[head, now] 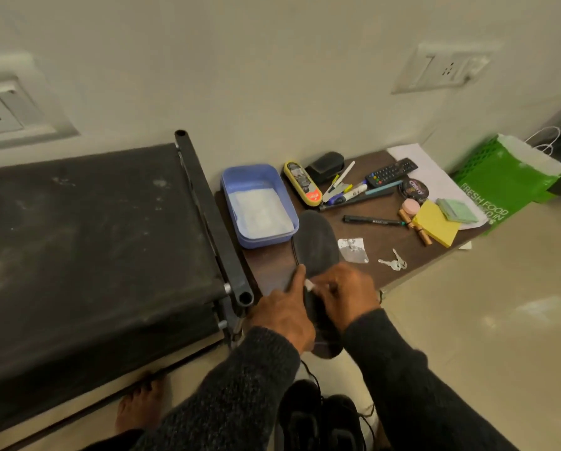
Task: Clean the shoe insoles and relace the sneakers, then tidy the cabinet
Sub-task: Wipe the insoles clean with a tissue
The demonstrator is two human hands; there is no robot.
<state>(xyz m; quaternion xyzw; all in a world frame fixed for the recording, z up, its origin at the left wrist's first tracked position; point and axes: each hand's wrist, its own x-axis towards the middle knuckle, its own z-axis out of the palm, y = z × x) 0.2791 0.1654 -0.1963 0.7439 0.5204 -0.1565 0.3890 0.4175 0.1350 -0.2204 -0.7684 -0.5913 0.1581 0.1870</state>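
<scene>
Both hands meet over a dark insole (316,245) lying on the brown cabinet top (399,255). The left hand (284,312) grips the insole's near edge, thumb stretched along it. The right hand (346,292), fingers curled, pinches what looks like a small white wipe (309,284) against the insole. Beyond the left hand sits a blue tub (258,203); keys (393,262) lie just beyond the right hand. Black sneakers (321,418) stand below both wrists.

Both hands meet near the middle: left hand (284,307) with thumb extended, right hand (346,296) with fingers curled, pinching.
</scene>
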